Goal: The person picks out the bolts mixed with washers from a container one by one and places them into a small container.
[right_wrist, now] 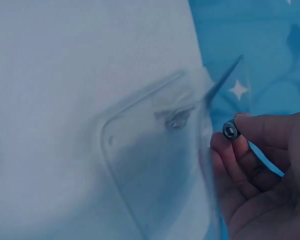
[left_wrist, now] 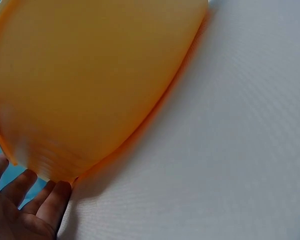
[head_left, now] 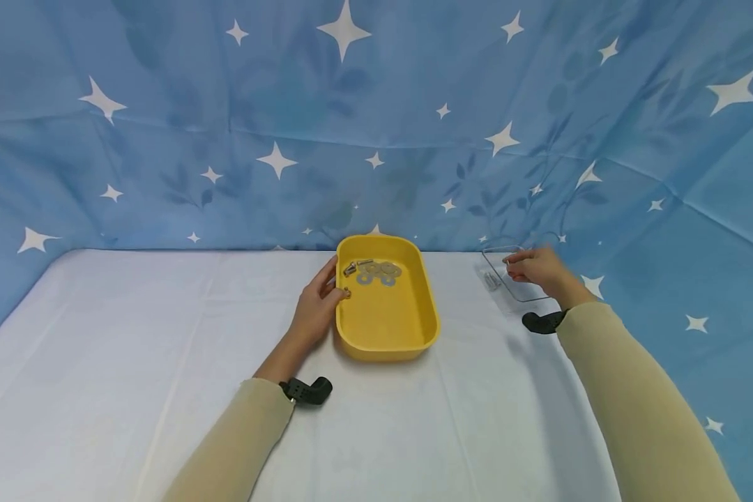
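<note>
My left hand (head_left: 314, 310) grips the left wall of a yellow tray (head_left: 385, 324), thumb over the rim and fingers against the outside, as the left wrist view also shows. Several flat washers (head_left: 389, 270) and a few bolts (head_left: 350, 269) lie at the tray's far end. Close by the left thumb is a small metal piece (head_left: 347, 293). Between thumb and fingertips my right hand (right_wrist: 265, 165) pinches a hex socket screw (right_wrist: 231, 131), its head facing the right wrist camera. That hand is over a clear plastic container (head_left: 527, 300), where more metal fasteners (right_wrist: 177, 120) lie.
A white cloth (head_left: 132, 348) covers the table. Blue star-patterned fabric (head_left: 376, 125) hangs behind it and along the right side. The clear container sits at the table's far right edge. Black bands (head_left: 307, 392) circle both wrists.
</note>
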Demonstrator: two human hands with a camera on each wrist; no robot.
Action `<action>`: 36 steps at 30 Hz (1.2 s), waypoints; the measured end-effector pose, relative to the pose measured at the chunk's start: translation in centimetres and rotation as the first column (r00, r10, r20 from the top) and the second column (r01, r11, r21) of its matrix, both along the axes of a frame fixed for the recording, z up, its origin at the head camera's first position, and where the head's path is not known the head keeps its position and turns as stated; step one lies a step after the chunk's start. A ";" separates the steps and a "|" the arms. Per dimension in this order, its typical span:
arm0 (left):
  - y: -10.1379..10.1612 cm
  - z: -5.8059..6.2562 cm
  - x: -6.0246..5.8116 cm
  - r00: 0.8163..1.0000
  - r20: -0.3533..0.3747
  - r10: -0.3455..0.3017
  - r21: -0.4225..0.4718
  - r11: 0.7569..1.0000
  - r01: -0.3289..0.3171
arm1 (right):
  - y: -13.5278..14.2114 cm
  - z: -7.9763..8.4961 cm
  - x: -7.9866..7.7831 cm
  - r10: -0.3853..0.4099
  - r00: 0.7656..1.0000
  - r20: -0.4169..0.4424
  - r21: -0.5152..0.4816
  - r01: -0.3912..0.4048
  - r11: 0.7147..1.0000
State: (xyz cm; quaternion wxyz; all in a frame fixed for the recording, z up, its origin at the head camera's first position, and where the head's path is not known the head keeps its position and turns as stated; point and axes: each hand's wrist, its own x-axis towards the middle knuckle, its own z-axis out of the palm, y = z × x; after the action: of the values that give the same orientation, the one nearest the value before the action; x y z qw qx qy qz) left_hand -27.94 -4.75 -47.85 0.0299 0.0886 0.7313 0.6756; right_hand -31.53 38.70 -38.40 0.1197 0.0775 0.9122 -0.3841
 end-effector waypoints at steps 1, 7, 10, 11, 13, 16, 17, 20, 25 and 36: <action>-0.1 -0.1 0.1 1.000 0.005 -0.003 0.003 1.000 0.003 | 0.1 -0.3 0.1 -0.008 1.000 0.007 -0.001 0.008 1.000; -0.4 0.0 -0.1 0.999 0.030 -0.021 -0.002 1.000 0.021 | 0.1 -1.7 0.1 -0.044 0.999 0.010 0.034 0.043 0.998; -0.6 1.2 0.5 0.999 0.038 -0.025 -0.020 0.999 0.026 | -0.3 -1.8 -0.2 -0.048 0.999 0.015 0.054 0.048 0.997; -0.6 1.3 0.6 0.999 0.037 -0.025 -0.018 1.000 0.026 | -0.4 -1.8 -0.3 -0.050 0.999 0.020 0.061 0.049 0.997; -0.6 1.3 0.6 0.999 0.031 -0.024 -0.014 1.000 0.025 | -0.5 -1.9 -0.4 -0.055 0.998 0.025 0.071 0.054 0.996; -0.4 0.7 0.4 1.000 0.013 -0.012 -0.005 1.000 0.012 | -0.4 -2.1 -0.7 -0.065 0.997 0.034 0.086 0.062 0.994; -0.3 0.2 0.1 1.000 0.010 -0.008 -0.004 1.000 0.008 | -0.4 -2.2 -0.8 -0.071 0.997 0.035 0.090 0.067 0.994; -0.3 0.1 0.1 1.000 0.018 -0.008 -0.011 1.000 0.008 | -0.3 -2.4 -1.0 -0.089 0.995 0.053 0.116 0.082 0.990; -0.3 0.5 0.2 0.999 0.044 -0.022 -0.020 1.000 0.023 | -0.3 -2.5 -1.2 -0.097 0.991 0.095 0.158 0.081 0.984; -0.5 2.4 1.3 0.999 0.044 -0.031 -0.021 0.999 0.032 | -0.4 -2.4 -1.4 -0.078 0.988 0.131 0.214 0.049 0.976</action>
State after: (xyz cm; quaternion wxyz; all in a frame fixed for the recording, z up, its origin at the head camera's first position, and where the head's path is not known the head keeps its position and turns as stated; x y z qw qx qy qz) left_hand -26.60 -5.23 -45.40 0.0575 0.0848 0.7362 0.6690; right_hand -32.92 38.27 -40.78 0.1614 0.1452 0.9343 -0.2827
